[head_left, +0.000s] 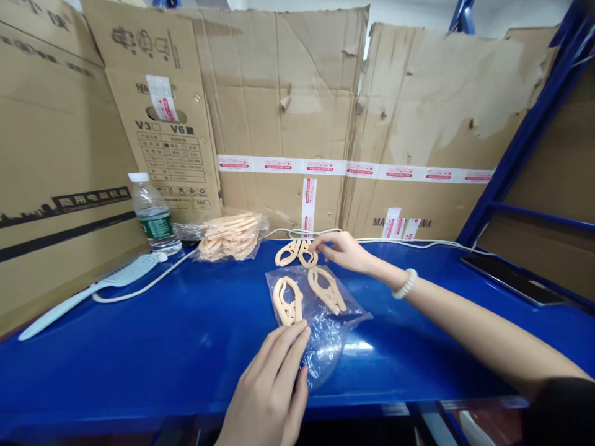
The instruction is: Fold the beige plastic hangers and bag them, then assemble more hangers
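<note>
Two beige folding clothes hangers lie on a clear plastic bag (320, 353), the left hanger (287, 300) near my left hand and the right hanger (326, 290) a little farther back. My left hand (274, 378) reaches in from the front with fingers stretched out, their tips at the lower end of the left hanger and on the bag. Behind the bag, two more hangers rest side by side: a back left hanger (287, 253) and a back right hanger (307, 255). The bent fingers of my right hand (341, 249) close on the edge of the back right one.
A bag of several beige hangers (230, 235) lies at the back left, beside a water bottle (155, 217). A pale blue brush (102, 282) and a white cable (139, 290) are at left. A phone (511, 280) lies at right. Cardboard (279, 118) walls the back.
</note>
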Demonstrator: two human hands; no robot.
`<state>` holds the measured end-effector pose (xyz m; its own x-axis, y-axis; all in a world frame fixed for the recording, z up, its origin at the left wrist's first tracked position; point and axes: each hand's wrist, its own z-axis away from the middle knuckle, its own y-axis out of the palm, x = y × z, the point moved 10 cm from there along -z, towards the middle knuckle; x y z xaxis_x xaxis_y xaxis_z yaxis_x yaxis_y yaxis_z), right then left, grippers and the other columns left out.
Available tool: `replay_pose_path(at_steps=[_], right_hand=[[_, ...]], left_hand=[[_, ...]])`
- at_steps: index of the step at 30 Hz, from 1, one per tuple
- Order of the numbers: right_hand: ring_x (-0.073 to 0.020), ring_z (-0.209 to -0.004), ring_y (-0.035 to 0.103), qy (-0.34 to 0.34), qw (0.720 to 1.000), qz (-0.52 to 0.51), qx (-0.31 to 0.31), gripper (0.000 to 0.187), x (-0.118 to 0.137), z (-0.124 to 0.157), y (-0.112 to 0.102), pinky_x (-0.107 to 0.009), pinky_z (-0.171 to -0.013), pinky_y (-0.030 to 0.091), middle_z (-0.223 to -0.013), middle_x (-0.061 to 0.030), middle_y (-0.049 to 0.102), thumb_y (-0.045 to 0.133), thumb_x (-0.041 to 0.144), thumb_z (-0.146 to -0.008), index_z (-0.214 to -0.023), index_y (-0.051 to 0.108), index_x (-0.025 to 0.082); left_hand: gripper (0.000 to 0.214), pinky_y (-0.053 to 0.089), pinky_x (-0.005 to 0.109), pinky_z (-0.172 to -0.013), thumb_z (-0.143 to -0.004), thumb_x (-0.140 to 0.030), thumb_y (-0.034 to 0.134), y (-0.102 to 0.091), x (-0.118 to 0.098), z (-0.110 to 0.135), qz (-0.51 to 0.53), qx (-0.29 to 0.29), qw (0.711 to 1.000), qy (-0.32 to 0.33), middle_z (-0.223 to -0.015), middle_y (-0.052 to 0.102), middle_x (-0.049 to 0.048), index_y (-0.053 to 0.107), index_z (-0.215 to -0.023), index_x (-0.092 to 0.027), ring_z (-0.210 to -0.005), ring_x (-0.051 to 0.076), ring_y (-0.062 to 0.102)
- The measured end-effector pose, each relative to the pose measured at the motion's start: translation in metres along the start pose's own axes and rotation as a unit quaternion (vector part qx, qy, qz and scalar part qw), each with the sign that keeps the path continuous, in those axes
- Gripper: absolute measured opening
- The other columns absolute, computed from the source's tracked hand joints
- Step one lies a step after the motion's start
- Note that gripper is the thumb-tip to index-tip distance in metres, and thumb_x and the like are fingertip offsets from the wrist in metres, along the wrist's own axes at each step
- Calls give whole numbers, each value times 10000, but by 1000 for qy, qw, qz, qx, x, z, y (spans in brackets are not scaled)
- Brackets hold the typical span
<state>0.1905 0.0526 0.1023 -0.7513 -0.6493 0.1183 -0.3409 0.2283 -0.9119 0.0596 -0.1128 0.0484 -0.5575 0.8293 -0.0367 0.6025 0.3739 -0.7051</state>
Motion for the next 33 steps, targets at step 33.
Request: replay_pose_path(at_steps=[33], right_hand=[[-177, -806, 658, 31, 953, 133, -270, 113, 130, 155, -135, -292, -755, 513, -932, -11, 694, 601, 292, -907, -1006, 654, 281]], left_hand=[[581, 523, 421, -1015, -897, -56, 386, 8, 1, 0, -24, 44, 999, 0, -1475, 441, 138, 309, -1472, -87, -1363, 269, 408]])
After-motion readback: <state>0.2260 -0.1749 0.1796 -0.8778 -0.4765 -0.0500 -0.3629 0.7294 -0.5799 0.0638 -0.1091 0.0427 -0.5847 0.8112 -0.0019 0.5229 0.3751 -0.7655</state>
